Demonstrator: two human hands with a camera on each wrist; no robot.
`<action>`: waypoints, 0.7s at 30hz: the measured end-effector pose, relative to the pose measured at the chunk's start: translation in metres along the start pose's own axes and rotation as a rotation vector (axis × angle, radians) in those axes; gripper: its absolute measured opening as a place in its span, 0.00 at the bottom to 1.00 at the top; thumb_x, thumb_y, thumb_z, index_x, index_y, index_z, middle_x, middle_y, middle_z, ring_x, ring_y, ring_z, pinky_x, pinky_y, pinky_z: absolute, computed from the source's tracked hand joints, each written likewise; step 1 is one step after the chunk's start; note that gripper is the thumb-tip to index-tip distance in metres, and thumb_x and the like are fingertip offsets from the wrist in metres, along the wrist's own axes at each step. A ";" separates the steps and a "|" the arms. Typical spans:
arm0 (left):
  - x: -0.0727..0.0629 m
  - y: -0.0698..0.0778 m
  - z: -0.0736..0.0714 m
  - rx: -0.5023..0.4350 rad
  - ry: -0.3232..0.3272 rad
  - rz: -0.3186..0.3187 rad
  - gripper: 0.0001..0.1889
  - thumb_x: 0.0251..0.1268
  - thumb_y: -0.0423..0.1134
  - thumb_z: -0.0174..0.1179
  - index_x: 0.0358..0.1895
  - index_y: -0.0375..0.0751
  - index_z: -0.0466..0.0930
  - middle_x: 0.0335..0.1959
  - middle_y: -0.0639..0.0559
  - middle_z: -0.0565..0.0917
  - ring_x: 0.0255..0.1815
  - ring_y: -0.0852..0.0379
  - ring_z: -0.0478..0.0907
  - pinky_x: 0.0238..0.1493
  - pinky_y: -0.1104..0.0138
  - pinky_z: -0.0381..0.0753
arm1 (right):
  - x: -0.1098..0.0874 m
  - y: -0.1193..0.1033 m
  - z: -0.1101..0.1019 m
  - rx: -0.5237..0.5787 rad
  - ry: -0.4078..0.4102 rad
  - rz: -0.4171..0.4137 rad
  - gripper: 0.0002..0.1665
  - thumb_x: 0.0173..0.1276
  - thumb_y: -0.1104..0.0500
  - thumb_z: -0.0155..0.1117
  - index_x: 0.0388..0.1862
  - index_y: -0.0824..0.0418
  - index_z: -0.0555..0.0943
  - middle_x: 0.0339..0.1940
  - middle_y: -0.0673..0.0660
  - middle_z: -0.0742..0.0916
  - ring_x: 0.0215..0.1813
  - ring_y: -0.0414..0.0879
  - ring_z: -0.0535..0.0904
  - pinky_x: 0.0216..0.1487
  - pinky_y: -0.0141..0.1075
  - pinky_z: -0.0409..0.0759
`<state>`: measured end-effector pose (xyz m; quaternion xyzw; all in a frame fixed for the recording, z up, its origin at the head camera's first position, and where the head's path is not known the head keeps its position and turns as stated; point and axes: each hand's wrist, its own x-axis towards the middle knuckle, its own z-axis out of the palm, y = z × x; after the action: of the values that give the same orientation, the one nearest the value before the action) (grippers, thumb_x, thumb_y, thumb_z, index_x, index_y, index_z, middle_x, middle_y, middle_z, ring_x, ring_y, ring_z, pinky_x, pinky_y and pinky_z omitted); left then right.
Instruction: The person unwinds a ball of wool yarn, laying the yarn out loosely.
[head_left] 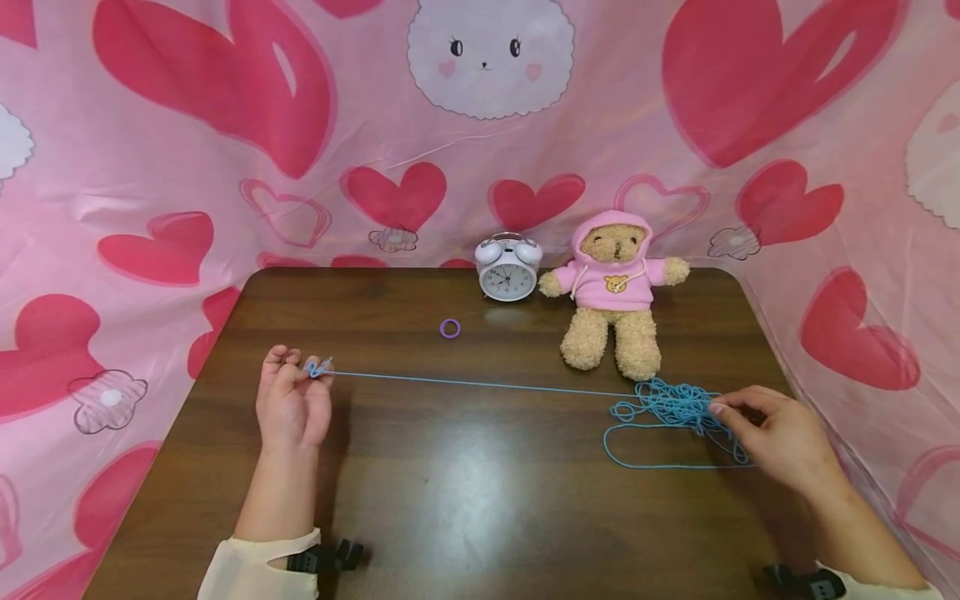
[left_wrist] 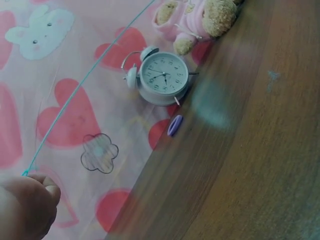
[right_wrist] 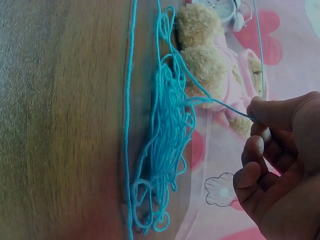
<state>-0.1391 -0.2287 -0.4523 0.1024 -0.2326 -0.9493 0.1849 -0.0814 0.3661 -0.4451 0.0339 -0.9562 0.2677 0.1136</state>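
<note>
A blue yarn strand (head_left: 480,385) runs taut across the table between both hands. At the left, my left hand (head_left: 292,400) pinches its end, where a small looped bit shows at the fingertips. My right hand (head_left: 783,437) pinches the strand between thumb and forefinger, as the right wrist view shows. Below and beside those fingers lies a loose tangled heap of blue yarn (right_wrist: 170,120) on the table, with one long loop toward the near side. In the left wrist view the left hand (left_wrist: 27,207) shows only partly, and its fingertips are mostly hidden.
A pink-hooded teddy bear (head_left: 615,287) sits at the back right, its feet close to the yarn heap. Beside it stands a white alarm clock (head_left: 507,271). A purple ring (head_left: 450,328) lies near mid-table. Pink heart-print cloth (head_left: 480,150) hangs behind the table (head_left: 465,517).
</note>
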 end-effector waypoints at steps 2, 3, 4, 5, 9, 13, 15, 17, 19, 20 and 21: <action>0.000 0.000 0.000 0.000 0.008 -0.002 0.21 0.64 0.14 0.30 0.46 0.37 0.67 0.37 0.50 0.65 0.28 0.50 0.65 0.33 0.63 0.73 | 0.000 0.001 0.000 0.004 -0.005 0.007 0.04 0.65 0.58 0.78 0.37 0.54 0.91 0.37 0.53 0.91 0.32 0.26 0.73 0.29 0.25 0.68; 0.000 0.000 -0.001 0.001 0.014 -0.003 0.21 0.63 0.13 0.30 0.46 0.37 0.67 0.37 0.50 0.66 0.28 0.50 0.65 0.33 0.62 0.74 | 0.000 0.002 -0.001 0.001 -0.008 0.014 0.04 0.65 0.57 0.77 0.37 0.53 0.91 0.37 0.53 0.91 0.32 0.26 0.73 0.29 0.25 0.69; 0.000 0.000 -0.001 -0.003 0.018 -0.004 0.21 0.63 0.13 0.29 0.46 0.37 0.68 0.37 0.50 0.66 0.28 0.50 0.65 0.33 0.61 0.74 | -0.001 0.002 -0.001 -0.001 -0.009 0.021 0.04 0.65 0.56 0.77 0.38 0.53 0.91 0.37 0.53 0.91 0.32 0.27 0.73 0.29 0.25 0.69; 0.000 0.000 -0.001 -0.003 0.021 -0.005 0.21 0.63 0.13 0.29 0.45 0.37 0.68 0.37 0.50 0.66 0.28 0.50 0.65 0.33 0.61 0.75 | -0.001 0.003 -0.001 -0.004 -0.012 0.029 0.04 0.66 0.56 0.77 0.38 0.53 0.91 0.38 0.53 0.90 0.32 0.27 0.73 0.29 0.25 0.69; 0.000 0.000 -0.001 0.015 0.020 -0.004 0.23 0.64 0.13 0.27 0.44 0.38 0.69 0.36 0.51 0.65 0.29 0.52 0.63 0.32 0.64 0.72 | -0.001 0.004 -0.002 -0.010 -0.025 0.063 0.05 0.68 0.53 0.76 0.38 0.53 0.91 0.38 0.52 0.90 0.31 0.29 0.73 0.28 0.26 0.69; 0.001 -0.003 -0.001 0.033 0.008 0.007 0.22 0.66 0.13 0.27 0.43 0.37 0.69 0.35 0.51 0.64 0.31 0.53 0.61 0.31 0.68 0.66 | -0.001 0.004 -0.001 -0.013 -0.026 0.067 0.05 0.67 0.53 0.76 0.38 0.52 0.91 0.37 0.50 0.90 0.29 0.30 0.73 0.27 0.26 0.69; 0.002 -0.004 -0.002 0.029 0.010 0.021 0.20 0.69 0.12 0.32 0.43 0.36 0.70 0.34 0.50 0.66 0.31 0.53 0.64 0.31 0.68 0.67 | -0.001 0.004 -0.001 -0.011 -0.026 0.067 0.05 0.67 0.54 0.76 0.38 0.52 0.91 0.37 0.50 0.90 0.30 0.29 0.73 0.28 0.26 0.69; 0.002 -0.006 -0.002 0.022 0.009 0.042 0.16 0.71 0.11 0.38 0.44 0.34 0.70 0.34 0.49 0.68 0.32 0.52 0.68 0.32 0.68 0.70 | 0.000 0.005 -0.001 -0.007 -0.028 0.066 0.05 0.67 0.54 0.76 0.38 0.53 0.91 0.37 0.50 0.90 0.31 0.29 0.73 0.29 0.26 0.69; 0.003 -0.006 -0.003 0.015 0.010 0.059 0.14 0.71 0.11 0.46 0.45 0.33 0.70 0.35 0.47 0.72 0.33 0.50 0.73 0.34 0.68 0.75 | 0.002 0.007 -0.002 0.001 -0.031 0.070 0.06 0.67 0.54 0.76 0.39 0.55 0.91 0.36 0.50 0.89 0.31 0.29 0.72 0.29 0.26 0.69; 0.003 -0.005 -0.003 0.015 0.011 0.063 0.13 0.70 0.12 0.49 0.45 0.32 0.70 0.35 0.46 0.73 0.34 0.50 0.76 0.35 0.67 0.77 | 0.003 0.008 -0.003 0.006 -0.033 0.072 0.06 0.67 0.55 0.76 0.40 0.56 0.91 0.36 0.49 0.89 0.32 0.29 0.72 0.28 0.26 0.69; 0.003 -0.005 -0.003 0.012 0.009 0.065 0.13 0.69 0.12 0.51 0.45 0.31 0.70 0.36 0.45 0.74 0.35 0.49 0.77 0.36 0.67 0.79 | 0.003 0.009 -0.003 0.011 -0.031 0.071 0.06 0.67 0.55 0.76 0.40 0.56 0.91 0.35 0.48 0.89 0.32 0.29 0.72 0.28 0.26 0.69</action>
<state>-0.1430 -0.2271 -0.4576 0.1001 -0.2409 -0.9409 0.2160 -0.0852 0.3757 -0.4463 0.0048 -0.9570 0.2762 0.0888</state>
